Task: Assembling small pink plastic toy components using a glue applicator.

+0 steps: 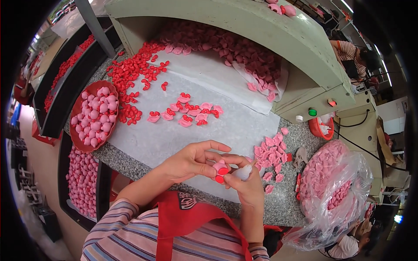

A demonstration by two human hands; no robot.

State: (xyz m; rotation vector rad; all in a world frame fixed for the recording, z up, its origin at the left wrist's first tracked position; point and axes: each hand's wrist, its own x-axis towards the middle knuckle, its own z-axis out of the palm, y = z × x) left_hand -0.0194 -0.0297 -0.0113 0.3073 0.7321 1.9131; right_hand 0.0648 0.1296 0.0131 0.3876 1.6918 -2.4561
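Above the near edge of the worktop, my left hand (193, 162) pinches a small pink and red plastic piece (220, 169) between thumb and fingers. Two red ovals on the piece face me. Close against it, my right hand (249, 188) is closed around a small whitish squeeze bottle (243, 173), its fingertips near the piece. Beyond my hands, on white paper (156, 141), lie several pink shell-like pieces (166, 115), some with red double-lobed parts (185, 95) on or beside them. More loose pink pieces (271, 152) are scattered right of my hands.
A red basket (75, 126) of joined pink-and-red balls stands left, beside a heap of red parts (135, 65). Under a pale green machine housing (244, 15) are piled pink pieces (217, 41). A clear plastic bag (348, 182) of pink pieces sits right, near a red marker (298, 185).
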